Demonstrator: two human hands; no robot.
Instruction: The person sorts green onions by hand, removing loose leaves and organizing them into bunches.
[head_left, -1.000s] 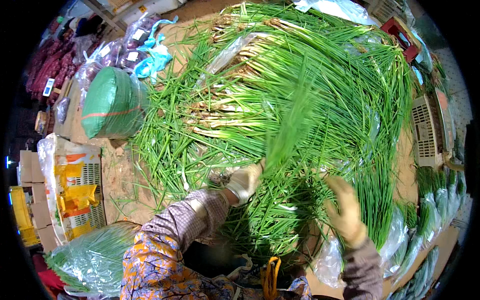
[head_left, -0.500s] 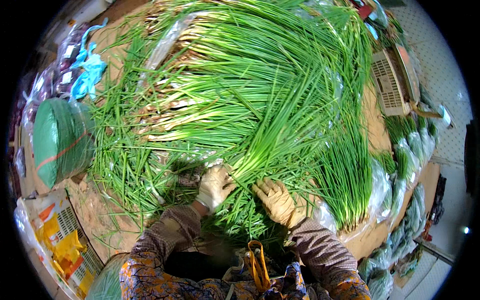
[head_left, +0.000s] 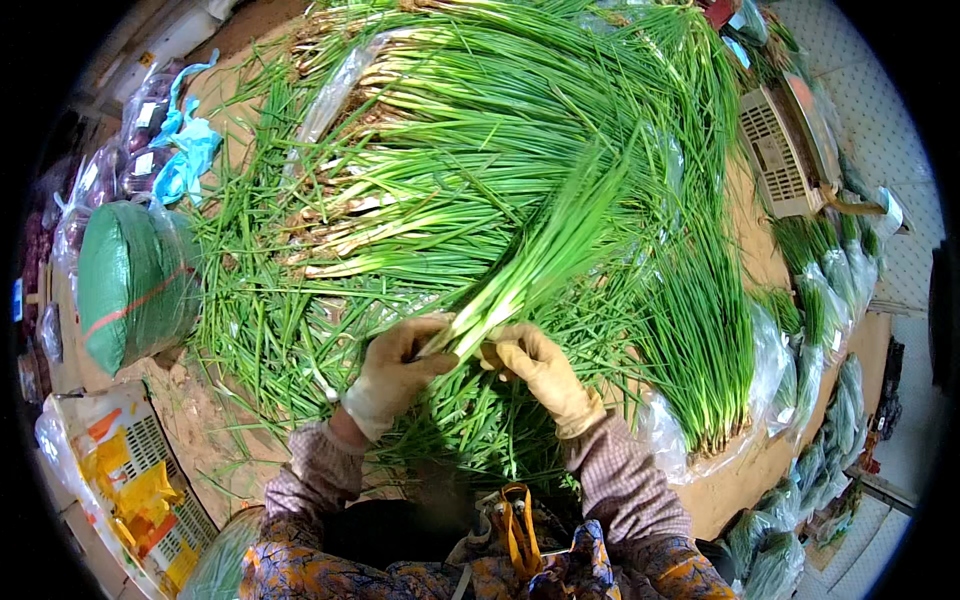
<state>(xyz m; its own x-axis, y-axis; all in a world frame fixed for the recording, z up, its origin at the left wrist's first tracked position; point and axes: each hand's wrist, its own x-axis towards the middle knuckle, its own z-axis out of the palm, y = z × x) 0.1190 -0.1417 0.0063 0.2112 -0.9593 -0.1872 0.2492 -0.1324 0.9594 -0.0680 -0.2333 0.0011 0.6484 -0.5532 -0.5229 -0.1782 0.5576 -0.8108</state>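
A small bunch of green onions is lifted at the middle front, white ends toward me and green tops pointing away to the right. My left hand, in a pale work glove, is closed around the white ends. Beside those stems, my gloved right hand has its fingers curled into a pinch; whatever lies between the fingertips is hidden. Beyond both hands spreads a big pile of green onions, roots to the left. Loose green trimmings lie to the left and underneath my hands.
At the left stand a green wrapped bundle and a crate with yellow packaging. Another row of green onions lies at right on clear plastic. A beige crate and several bagged green bundles are farther right.
Both hands have come up from the trimmings, raising the small bunch off the pile. My left hand now grips its white ends, and my right hand has curled in beside them.
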